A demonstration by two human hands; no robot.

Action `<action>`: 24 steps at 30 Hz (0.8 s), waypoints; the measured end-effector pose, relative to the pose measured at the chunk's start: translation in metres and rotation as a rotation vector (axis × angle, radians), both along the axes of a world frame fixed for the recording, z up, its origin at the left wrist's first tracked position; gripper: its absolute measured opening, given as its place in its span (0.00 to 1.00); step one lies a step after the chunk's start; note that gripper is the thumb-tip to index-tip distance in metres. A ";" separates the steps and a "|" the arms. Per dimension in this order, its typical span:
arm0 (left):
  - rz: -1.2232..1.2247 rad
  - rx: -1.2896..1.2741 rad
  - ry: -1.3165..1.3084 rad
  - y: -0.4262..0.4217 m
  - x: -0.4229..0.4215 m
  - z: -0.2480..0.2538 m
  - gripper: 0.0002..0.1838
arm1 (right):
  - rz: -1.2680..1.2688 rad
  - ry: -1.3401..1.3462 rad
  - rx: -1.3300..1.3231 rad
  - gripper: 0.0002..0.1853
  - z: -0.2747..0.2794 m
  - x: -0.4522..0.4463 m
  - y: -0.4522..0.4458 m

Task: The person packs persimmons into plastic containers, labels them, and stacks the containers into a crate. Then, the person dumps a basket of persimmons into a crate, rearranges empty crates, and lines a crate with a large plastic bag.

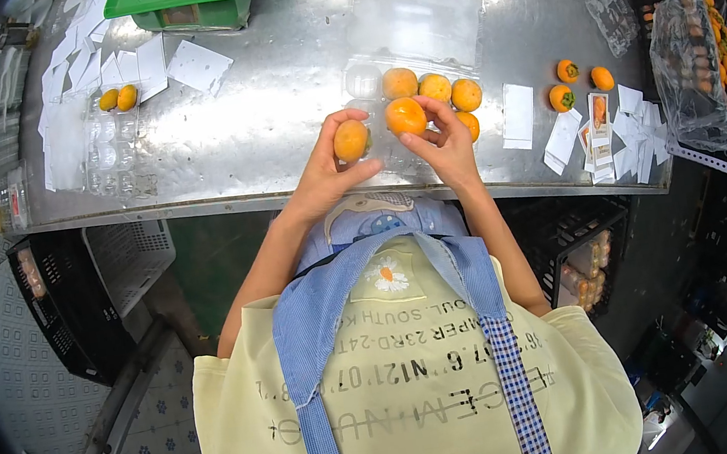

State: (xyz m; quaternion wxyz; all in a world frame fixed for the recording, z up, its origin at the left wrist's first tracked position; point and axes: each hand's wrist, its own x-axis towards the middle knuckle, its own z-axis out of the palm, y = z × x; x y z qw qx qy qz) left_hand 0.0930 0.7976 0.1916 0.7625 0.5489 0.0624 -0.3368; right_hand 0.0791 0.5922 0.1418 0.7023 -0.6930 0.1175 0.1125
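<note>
My left hand [329, 165] holds an orange persimmon [351, 140] between thumb and fingers, just left of a clear plastic clamshell pack [363, 79]. In my right hand [445, 147] is another persimmon [406, 117], gripped at its right side over the pack. Several persimmons [434, 89] sit in the pack's cups, and one lies partly behind my right hand. The transparent lid [418, 20] is folded back flat on the metal table [288, 89]. An uncovered cup shows at the pack's upper left.
Three loose persimmons [561, 98] lie on the right, near white cards [553, 143] and printed labels [597, 115]. A plastic-lined crate of fruit [699, 50] stands at far right. On the left are another clear pack [106, 147], scattered papers [199, 65] and a green bin [194, 9].
</note>
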 end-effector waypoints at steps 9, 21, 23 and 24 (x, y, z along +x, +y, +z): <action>-0.023 0.009 0.036 0.002 -0.001 -0.006 0.18 | 0.010 0.014 -0.017 0.28 -0.001 0.000 0.001; 0.014 0.135 0.065 0.002 -0.003 -0.007 0.24 | 0.027 0.014 -0.029 0.28 -0.002 0.000 0.003; 0.000 0.110 0.114 0.005 -0.003 -0.008 0.24 | 0.030 0.016 -0.036 0.28 -0.004 0.000 0.003; -0.004 0.105 0.118 0.005 -0.003 -0.009 0.24 | 0.032 0.017 -0.039 0.28 -0.004 0.000 0.003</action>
